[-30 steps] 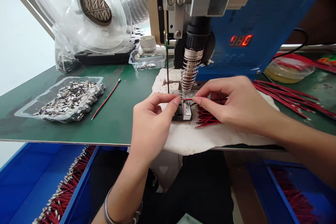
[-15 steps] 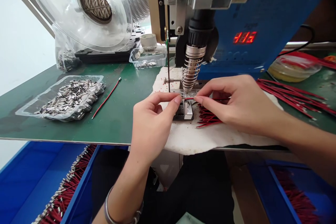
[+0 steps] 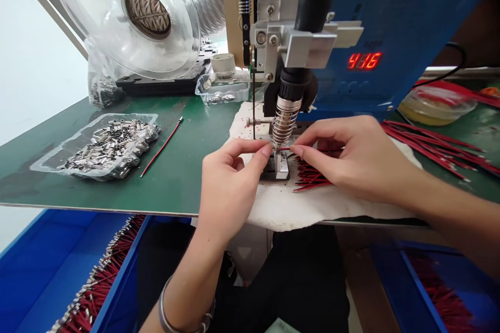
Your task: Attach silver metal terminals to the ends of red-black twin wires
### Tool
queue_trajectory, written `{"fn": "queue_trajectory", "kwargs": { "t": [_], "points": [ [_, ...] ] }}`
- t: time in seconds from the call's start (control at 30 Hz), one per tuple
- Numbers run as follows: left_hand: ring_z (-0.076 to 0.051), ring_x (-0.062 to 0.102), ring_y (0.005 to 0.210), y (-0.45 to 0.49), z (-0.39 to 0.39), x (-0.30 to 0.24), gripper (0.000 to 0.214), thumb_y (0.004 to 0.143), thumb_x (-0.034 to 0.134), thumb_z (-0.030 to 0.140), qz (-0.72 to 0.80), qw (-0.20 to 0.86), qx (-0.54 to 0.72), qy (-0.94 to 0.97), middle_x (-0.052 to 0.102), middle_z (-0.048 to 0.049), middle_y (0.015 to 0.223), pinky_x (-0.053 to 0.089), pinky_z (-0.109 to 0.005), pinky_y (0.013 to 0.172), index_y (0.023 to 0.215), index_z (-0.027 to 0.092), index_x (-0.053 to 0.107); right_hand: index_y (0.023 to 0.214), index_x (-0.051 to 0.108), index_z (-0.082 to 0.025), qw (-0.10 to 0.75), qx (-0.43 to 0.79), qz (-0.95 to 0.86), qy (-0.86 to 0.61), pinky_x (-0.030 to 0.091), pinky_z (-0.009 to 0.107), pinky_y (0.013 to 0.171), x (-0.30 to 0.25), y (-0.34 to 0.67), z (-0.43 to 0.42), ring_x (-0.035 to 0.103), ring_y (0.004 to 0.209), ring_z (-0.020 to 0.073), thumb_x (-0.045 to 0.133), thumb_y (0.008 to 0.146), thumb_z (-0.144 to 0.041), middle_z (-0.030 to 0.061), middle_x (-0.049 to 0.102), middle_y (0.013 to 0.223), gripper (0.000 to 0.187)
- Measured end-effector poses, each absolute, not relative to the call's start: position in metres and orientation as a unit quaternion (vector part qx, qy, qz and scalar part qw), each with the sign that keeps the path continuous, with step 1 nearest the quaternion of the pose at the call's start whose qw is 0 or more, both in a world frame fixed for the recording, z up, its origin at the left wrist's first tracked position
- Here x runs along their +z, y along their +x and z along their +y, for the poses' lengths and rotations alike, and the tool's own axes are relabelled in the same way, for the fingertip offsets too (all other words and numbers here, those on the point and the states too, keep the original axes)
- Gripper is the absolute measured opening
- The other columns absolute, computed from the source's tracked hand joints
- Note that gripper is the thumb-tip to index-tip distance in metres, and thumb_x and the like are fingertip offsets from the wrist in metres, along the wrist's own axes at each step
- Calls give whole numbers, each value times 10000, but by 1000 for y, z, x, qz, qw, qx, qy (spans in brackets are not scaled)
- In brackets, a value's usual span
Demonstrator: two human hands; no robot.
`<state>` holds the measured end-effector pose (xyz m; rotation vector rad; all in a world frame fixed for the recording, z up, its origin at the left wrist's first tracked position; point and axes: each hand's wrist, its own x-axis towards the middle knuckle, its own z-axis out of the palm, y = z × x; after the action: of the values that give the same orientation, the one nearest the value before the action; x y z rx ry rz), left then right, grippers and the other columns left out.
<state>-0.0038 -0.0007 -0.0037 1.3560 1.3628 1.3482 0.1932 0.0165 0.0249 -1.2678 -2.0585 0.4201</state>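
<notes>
My right hand pinches a short red wire between thumb and fingertips, just right of a small metal fixture. My left hand is closed in a pinch at the fixture's left side. What its fingertips hold is hidden, though small metal caps like those in the tray are about. Between the two hands the spring-wrapped soldering iron points down, its tip at the wire's end over the fixture. Beneath my right hand lies a bundle of red and black wires on a white cloth.
A clear tray of metal caps and a single capped wire lie at left. Behind the hands stands a blue machine with red digits. More red wires are at right; blue bins sit below the table edge.
The machine's bracket and soldering iron have come down toward the fixture. Both hands keep their pinch at nearly the same place. The view has shifted slightly.
</notes>
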Motion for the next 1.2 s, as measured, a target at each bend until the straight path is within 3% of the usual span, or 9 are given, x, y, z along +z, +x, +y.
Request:
{"fn": "queue_trajectory", "kwargs": {
  "t": [0.2,0.67,1.2],
  "points": [
    [-171,654,664,-4,-1,-3,187,817,828,400,539,388,526,532,769,-48,815,440,-258,544,852,216,825,797,788,-226,339,157,-790,-486,373,321,494,24,194,16,532,493,137,692,910,-297,-1,679,617,165],
    [-193,685,738,-5,0,-5,200,825,823,406,529,380,534,538,779,-59,898,468,-256,559,862,209,823,787,782,-217,343,164,-791,-480,393,321,503,24,193,15,526,487,136,682,902,-270,4,691,621,161],
    [-169,648,671,-5,0,-5,223,826,818,425,535,382,526,540,768,-52,847,445,-261,553,894,213,828,797,784,-223,339,167,-793,-479,417,333,542,24,193,16,568,536,157,675,913,-272,14,704,663,167]
  ]
}}
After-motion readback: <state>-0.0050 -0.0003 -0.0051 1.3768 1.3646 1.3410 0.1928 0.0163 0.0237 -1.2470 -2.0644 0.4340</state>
